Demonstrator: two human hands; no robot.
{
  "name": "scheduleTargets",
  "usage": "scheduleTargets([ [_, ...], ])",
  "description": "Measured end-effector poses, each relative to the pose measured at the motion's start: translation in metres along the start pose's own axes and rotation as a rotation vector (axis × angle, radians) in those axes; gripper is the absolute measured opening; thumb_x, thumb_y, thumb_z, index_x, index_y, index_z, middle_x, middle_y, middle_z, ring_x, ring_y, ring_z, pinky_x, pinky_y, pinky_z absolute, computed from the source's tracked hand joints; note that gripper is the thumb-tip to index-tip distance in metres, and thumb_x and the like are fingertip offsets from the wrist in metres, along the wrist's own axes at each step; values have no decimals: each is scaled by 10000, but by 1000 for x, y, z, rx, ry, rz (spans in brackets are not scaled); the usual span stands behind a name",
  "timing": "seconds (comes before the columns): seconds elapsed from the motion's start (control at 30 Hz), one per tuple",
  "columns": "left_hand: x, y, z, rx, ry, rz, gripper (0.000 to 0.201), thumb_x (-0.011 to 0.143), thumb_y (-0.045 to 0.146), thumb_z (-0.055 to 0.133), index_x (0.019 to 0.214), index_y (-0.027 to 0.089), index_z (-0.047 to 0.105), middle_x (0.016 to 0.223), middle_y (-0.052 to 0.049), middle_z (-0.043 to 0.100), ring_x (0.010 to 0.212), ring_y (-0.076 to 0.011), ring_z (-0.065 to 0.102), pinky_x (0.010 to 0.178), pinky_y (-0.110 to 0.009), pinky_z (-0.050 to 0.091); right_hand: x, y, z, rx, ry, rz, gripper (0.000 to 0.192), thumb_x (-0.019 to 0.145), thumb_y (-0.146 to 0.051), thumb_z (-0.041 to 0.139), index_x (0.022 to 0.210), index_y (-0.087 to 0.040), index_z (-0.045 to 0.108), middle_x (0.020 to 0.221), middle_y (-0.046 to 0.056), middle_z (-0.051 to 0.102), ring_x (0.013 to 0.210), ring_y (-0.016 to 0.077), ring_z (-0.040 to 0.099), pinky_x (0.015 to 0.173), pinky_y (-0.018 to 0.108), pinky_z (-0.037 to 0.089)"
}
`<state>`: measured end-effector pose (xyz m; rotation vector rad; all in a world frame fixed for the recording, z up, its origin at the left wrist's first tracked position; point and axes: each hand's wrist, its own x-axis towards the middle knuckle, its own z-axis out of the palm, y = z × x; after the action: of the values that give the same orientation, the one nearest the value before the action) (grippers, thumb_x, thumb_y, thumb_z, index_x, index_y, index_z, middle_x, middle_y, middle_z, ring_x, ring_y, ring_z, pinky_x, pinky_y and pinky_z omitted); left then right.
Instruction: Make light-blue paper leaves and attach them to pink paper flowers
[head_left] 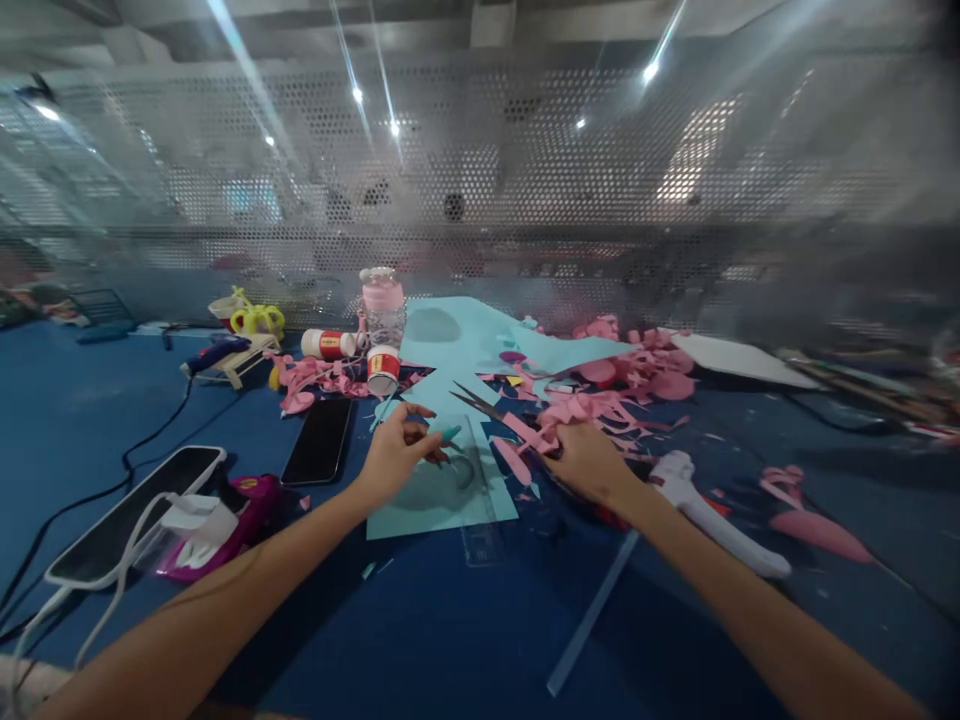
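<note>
**A:** Head cam, only view we get. Centre of the frame: left hand (394, 455) has its fingers curled around the teal handle of a pair of scissors (469, 412), blades pointing toward the upper right and spread a little. They sit over a light blue paper sheet (427, 500) lying flat on the blue tabletop (90, 400), with what looks like a clear ruler on top of it, though the blur makes that a guess.

**B:** And the right hand (589, 465)?

**A:** Just right of centre, fingers closed in a pinch on a pink paper strip (534, 436) at the near edge of the pink scrap pile (622, 385) that spreads toward the upper right. Strip and blade tips are near each other, not touching.

**B:** So mid-cutting?

**A:** I'd say it's the moment between picking up a piece and snipping it. Next move would need the strip fed between the open blades while the paper stays taut, and the pinching fingers kept off the cut line.

**B:** Other clutter?

**A:** Black phone (319, 440) left of centre, glue bottles (382, 368) above it, white glue gun (705, 510) right beside the right wrist.
</note>
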<state>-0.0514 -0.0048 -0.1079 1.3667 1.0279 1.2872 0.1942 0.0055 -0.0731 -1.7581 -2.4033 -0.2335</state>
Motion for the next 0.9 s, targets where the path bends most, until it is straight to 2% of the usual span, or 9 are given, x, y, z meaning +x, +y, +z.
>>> scheduleTargets([
  [0.13,-1,11,-4,-15,53,45,392,655,283,680,906,162,404,513,46,597,498,-122,616,503,-209,478,-4,-7,1,-55,-30,-91,243,739,-368,475,718,-161,600,684,97,656,682,216,604,561,265,346],
  [0.4,-4,12,-3,46,-20,41,335,682,232,648,901,164,403,520,37,620,491,-113,612,493,-199,476,-3,-3,6,13,25,-223,189,697,-331,478,701,-172,579,702,80,640,687,217,573,563,273,307],
  [0.9,-7,14,-1,75,-28,39,345,673,257,663,892,163,414,522,42,616,511,-125,628,497,-199,491,-5,-8,3,-3,44,-234,192,698,-325,460,725,-182,584,664,77,616,643,201,544,544,270,276],
])
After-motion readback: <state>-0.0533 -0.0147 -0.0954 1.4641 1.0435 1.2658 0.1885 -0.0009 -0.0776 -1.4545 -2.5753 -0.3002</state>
